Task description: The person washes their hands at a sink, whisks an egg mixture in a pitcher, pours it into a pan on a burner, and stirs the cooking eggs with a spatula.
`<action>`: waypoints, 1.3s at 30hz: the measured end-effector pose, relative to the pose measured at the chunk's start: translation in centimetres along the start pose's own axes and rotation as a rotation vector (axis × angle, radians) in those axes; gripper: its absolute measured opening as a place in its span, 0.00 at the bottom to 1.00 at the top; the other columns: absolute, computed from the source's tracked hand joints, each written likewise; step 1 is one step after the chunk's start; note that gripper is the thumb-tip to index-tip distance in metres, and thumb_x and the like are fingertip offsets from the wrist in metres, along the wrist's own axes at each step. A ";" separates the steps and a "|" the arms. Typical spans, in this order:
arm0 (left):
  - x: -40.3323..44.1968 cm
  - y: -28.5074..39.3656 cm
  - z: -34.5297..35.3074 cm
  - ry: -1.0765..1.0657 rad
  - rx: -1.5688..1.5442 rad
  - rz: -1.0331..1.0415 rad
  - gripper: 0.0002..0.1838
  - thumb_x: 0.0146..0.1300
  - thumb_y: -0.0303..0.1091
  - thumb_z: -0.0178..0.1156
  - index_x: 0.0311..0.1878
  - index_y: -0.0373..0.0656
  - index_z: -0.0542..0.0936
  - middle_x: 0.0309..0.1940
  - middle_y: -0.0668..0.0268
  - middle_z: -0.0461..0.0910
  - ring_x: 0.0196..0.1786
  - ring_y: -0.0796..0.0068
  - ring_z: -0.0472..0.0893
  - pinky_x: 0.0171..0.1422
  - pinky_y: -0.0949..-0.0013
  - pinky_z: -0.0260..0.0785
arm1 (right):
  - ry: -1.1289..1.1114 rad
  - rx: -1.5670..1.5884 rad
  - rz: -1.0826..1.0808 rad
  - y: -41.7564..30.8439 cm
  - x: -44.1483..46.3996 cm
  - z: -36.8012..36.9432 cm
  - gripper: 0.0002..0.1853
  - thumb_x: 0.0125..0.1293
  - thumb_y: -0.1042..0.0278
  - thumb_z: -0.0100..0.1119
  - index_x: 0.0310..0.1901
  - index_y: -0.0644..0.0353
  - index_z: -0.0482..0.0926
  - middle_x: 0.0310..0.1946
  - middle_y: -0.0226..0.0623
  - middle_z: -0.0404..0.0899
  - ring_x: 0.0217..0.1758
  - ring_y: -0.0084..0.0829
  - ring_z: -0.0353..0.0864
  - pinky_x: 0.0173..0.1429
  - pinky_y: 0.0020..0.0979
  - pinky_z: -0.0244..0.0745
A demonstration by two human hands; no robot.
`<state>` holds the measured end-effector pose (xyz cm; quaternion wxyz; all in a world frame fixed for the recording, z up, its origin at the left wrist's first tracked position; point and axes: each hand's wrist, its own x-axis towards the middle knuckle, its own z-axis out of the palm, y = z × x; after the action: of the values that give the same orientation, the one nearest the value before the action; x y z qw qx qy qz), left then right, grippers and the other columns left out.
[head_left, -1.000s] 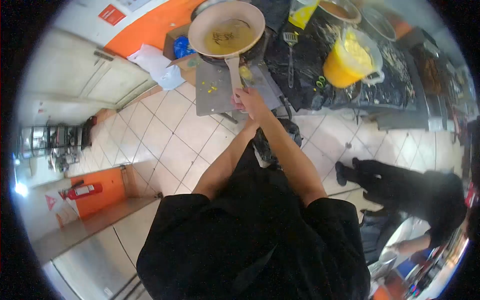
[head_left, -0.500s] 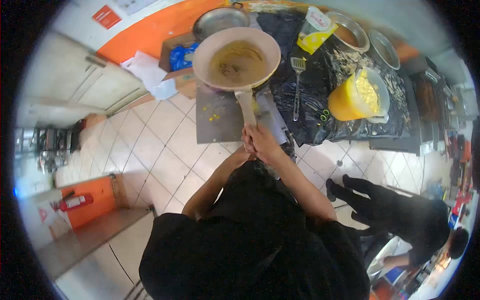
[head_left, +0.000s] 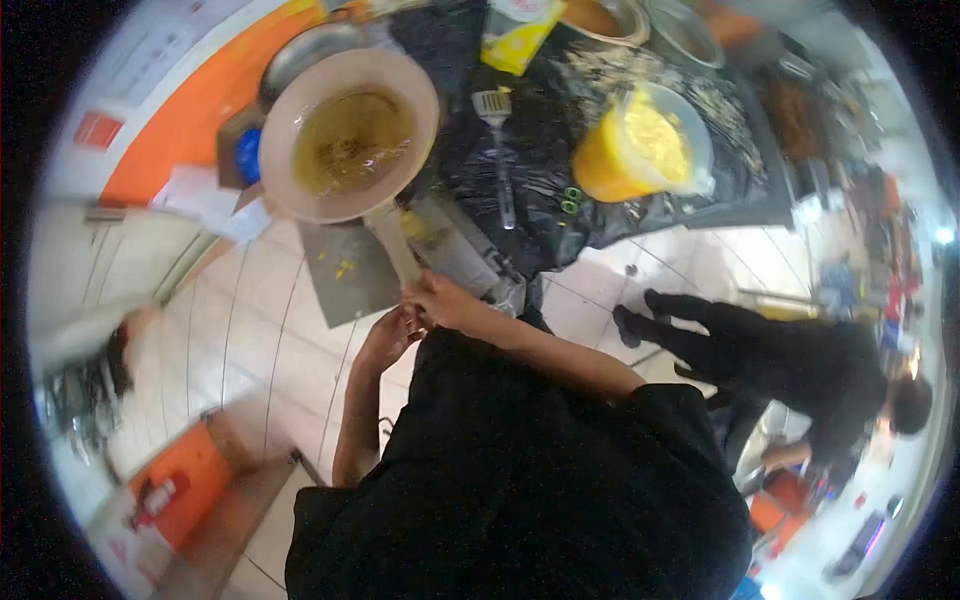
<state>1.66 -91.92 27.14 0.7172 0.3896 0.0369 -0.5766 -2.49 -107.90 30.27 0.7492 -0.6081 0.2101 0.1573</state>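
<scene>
A frying pan [head_left: 415, 105] with a pale rim and handle is out in front of me, some oily liquid with dark bits in its bottom. My right hand [head_left: 440, 303] is wrapped round the lower part of its handle. Just below and left, my left hand [head_left: 397, 335] has curled fingers against or close to the handle's end; what they hold, if anything, is hidden. Beyond the pan lies another metal pan [head_left: 300, 60], partly covered. To the right, a slotted spatula [head_left: 503, 165] lies on the black plastic cover [head_left: 450, 60].
A tub of yellow food [head_left: 605, 150] stands on the table near green-handled scissors [head_left: 571, 200], a yellow packet [head_left: 515, 45] and a metal bowl [head_left: 605, 20]. A grey board [head_left: 345, 285] lies under the pan. At right, another person [head_left: 790, 350] in black bends over a bowl.
My view has turned right, so the table's things sit further left. The pan appears tilted differently, its liquid spread wider. My left hand has slipped down from under the right and shows more.
</scene>
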 end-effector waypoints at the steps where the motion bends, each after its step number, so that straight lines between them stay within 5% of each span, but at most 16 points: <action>1: -0.7 -0.1 0.9 0.000 0.410 0.176 0.16 0.65 0.46 0.44 0.38 0.42 0.70 0.33 0.64 0.74 0.39 0.73 0.74 0.44 0.70 0.68 | -0.027 -0.086 -0.123 2.8 1.3 -0.1 0.11 0.67 0.60 0.43 0.33 0.59 0.64 0.20 0.29 0.67 0.19 0.21 0.68 0.23 0.23 0.65; 4: -1.4 -2.1 1.8 0.240 0.907 0.189 0.13 0.64 0.42 0.48 0.37 0.41 0.70 0.32 0.67 0.73 0.39 0.77 0.73 0.42 0.75 0.65 | -0.290 0.183 -0.058 -5.1 -3.2 -1.0 0.13 0.68 0.58 0.43 0.34 0.60 0.64 0.21 0.30 0.67 0.20 0.22 0.69 0.24 0.24 0.66; 8: -1.0 -6.4 2.2 0.454 0.530 0.256 0.10 0.62 0.36 0.50 0.41 0.40 0.71 0.35 0.67 0.74 0.43 0.75 0.75 0.43 0.74 0.65 | -0.380 0.282 -0.087 -4.4 -2.5 -2.2 0.09 0.67 0.64 0.43 0.34 0.61 0.64 0.23 0.32 0.67 0.24 0.25 0.70 0.26 0.26 0.68; 9: -0.9 -7.0 2.8 0.493 0.360 0.215 0.09 0.62 0.36 0.50 0.40 0.40 0.71 0.37 0.66 0.75 0.43 0.75 0.75 0.43 0.74 0.65 | -0.367 0.493 0.142 -4.5 -2.1 -2.5 0.07 0.66 0.67 0.44 0.34 0.60 0.64 0.24 0.30 0.66 0.24 0.24 0.69 0.27 0.25 0.66; 10: -1.0 -7.5 3.4 0.525 0.189 0.172 0.08 0.63 0.35 0.49 0.40 0.41 0.72 0.39 0.66 0.76 0.43 0.75 0.75 0.43 0.74 0.65 | -0.390 0.493 0.150 -3.9 -1.4 -2.7 0.07 0.66 0.67 0.44 0.34 0.60 0.64 0.24 0.30 0.66 0.24 0.24 0.69 0.27 0.25 0.66; 14: -1.5 -8.4 5.9 0.637 0.018 0.149 0.06 0.62 0.35 0.51 0.37 0.44 0.72 0.43 0.67 0.76 0.44 0.76 0.75 0.44 0.76 0.64 | -0.489 0.642 0.112 -2.3 -0.2 -3.3 0.06 0.67 0.67 0.43 0.33 0.57 0.64 0.23 0.27 0.62 0.21 0.21 0.61 0.26 0.24 0.59; 26: -1.3 -8.3 2.4 0.720 0.147 0.159 0.05 0.54 0.31 0.59 0.29 0.45 0.72 0.40 0.67 0.75 0.42 0.80 0.73 0.42 0.75 0.63 | -0.506 0.705 0.093 -2.9 -1.0 -2.4 0.06 0.67 0.65 0.43 0.37 0.57 0.64 0.24 0.29 0.63 0.24 0.25 0.64 0.30 0.28 0.62; 34: -9.6 3.4 6.4 0.380 0.818 0.322 0.05 0.57 0.27 0.55 0.37 0.42 0.71 0.37 0.69 0.73 0.41 0.78 0.73 0.44 0.73 0.64 | -0.441 0.550 0.103 -3.4 -1.2 -3.0 0.05 0.67 0.65 0.44 0.37 0.57 0.65 0.26 0.30 0.65 0.25 0.26 0.66 0.32 0.29 0.63; 36: -11.3 9.5 11.0 0.473 1.133 0.514 0.08 0.56 0.24 0.54 0.40 0.40 0.71 0.41 0.66 0.71 0.47 0.74 0.71 0.50 0.71 0.63 | -0.428 0.535 0.120 -3.8 -1.3 -3.1 0.06 0.67 0.65 0.44 0.37 0.57 0.65 0.26 0.31 0.65 0.26 0.26 0.66 0.32 0.29 0.64; 39: -9.1 17.8 17.4 0.683 1.794 0.959 0.23 0.58 0.36 0.54 0.55 0.39 0.66 0.56 0.56 0.64 0.62 0.58 0.61 0.65 0.61 0.52 | -0.426 0.525 0.136 -4.0 -1.3 -3.1 0.06 0.66 0.66 0.44 0.38 0.59 0.65 0.27 0.31 0.65 0.26 0.26 0.66 0.32 0.29 0.64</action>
<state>6.96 -94.55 52.96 0.2725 0.8886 -0.3583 0.0880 -2.00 -111.72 33.77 0.8951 -0.3325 0.1222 0.2709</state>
